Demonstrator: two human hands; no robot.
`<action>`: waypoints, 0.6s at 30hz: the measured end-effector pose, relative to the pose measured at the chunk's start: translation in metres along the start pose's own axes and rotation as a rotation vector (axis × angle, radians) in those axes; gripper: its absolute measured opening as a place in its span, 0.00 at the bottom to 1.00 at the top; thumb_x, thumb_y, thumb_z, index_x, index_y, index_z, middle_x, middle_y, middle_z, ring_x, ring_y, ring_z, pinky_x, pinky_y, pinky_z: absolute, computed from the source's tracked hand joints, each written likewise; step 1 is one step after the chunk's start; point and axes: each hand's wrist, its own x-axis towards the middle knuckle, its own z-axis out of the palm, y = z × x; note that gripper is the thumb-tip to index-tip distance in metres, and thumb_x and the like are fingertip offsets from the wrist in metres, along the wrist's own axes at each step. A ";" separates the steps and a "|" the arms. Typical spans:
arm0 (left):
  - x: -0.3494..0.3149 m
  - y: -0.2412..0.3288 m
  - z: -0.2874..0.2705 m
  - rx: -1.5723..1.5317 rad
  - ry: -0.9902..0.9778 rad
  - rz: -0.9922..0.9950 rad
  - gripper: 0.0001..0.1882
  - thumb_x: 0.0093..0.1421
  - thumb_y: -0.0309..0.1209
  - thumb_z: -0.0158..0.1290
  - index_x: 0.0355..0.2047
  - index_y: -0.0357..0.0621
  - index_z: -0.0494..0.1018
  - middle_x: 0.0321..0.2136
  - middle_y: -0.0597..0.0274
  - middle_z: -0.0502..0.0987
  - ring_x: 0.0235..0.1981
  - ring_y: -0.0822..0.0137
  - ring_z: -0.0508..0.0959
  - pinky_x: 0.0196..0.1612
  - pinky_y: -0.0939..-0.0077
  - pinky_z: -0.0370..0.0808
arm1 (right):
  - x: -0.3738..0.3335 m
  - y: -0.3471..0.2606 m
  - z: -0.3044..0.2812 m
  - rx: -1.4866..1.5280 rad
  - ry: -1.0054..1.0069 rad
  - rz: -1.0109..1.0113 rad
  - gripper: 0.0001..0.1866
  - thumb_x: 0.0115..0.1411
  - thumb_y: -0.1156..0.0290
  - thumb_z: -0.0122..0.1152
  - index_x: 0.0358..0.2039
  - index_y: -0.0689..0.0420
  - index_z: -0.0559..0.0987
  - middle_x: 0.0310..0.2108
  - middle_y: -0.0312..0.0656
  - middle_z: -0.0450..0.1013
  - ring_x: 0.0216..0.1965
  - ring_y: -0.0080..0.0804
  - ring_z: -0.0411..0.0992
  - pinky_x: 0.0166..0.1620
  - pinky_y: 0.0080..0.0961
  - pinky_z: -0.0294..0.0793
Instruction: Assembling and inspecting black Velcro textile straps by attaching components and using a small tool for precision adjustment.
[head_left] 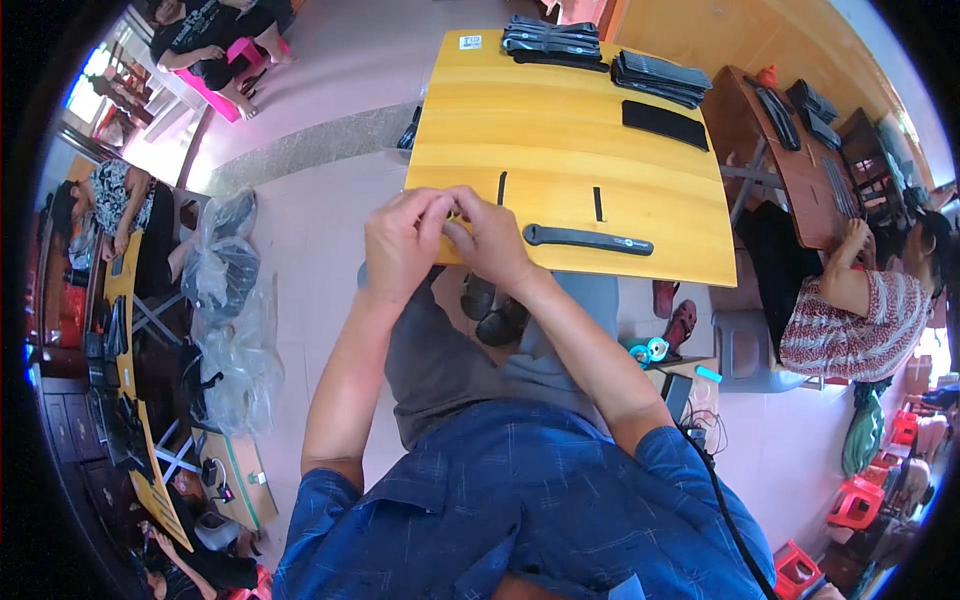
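My left hand (398, 243) and my right hand (487, 238) meet over the near left edge of a yellow table (560, 130). Their fingers are curled and pinched together at the tips; whatever lies between them is hidden or too small to name. Just right of my right hand, a flat black strap-like piece (588, 240) with a rounded end lies along the near edge. Beyond it are two short black strips, one on the left (502, 188) and one on the right (598, 204).
At the table's far side lie a bundle of dark straps (552, 40), a second stack (660, 78) and a black flat pad (665, 125). Clear plastic bags (225, 290) stand on the floor at left. People work at side tables; a grey stool (745, 350) is at right.
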 end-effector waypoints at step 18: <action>-0.007 -0.025 0.014 -0.021 0.019 -0.105 0.07 0.65 0.28 0.58 0.31 0.39 0.78 0.24 0.50 0.80 0.25 0.52 0.82 0.28 0.66 0.76 | -0.007 0.022 0.013 0.014 -0.045 0.141 0.21 0.62 0.70 0.67 0.54 0.52 0.70 0.39 0.51 0.82 0.43 0.53 0.81 0.42 0.44 0.81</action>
